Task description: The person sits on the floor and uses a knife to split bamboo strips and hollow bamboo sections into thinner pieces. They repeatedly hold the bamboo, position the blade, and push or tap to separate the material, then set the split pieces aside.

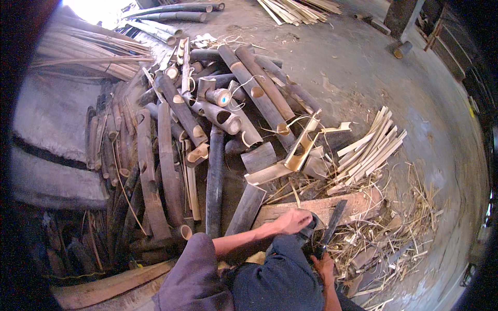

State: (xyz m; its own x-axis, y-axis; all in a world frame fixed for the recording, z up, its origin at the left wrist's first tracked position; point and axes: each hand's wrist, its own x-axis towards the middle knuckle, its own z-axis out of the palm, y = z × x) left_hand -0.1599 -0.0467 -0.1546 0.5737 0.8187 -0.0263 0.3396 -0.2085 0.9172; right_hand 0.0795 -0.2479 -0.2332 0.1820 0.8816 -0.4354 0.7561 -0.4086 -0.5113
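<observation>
My left hand (294,222) is closed, its fingers curled around a thin bamboo strip (296,196) that sticks out beyond it. Little of the strip shows, and its lower end is hidden. In my right hand (324,264) is the handle of a large knife (335,222), its long dark blade pointing forward and tilted up to the right. The blade passes over a flat wooden plank (358,203) lying in front of my knees. Dark footwear (313,224) shows beside my left hand.
Cut bamboo tubes (207,181) are heaped ahead and to the left. Split bamboo slats (371,150) lie bundled at the right, beyond thin shavings (399,233) on the floor. Bamboo poles (171,15) and more slats (298,10) lie at the back. A post (402,19) stands far right.
</observation>
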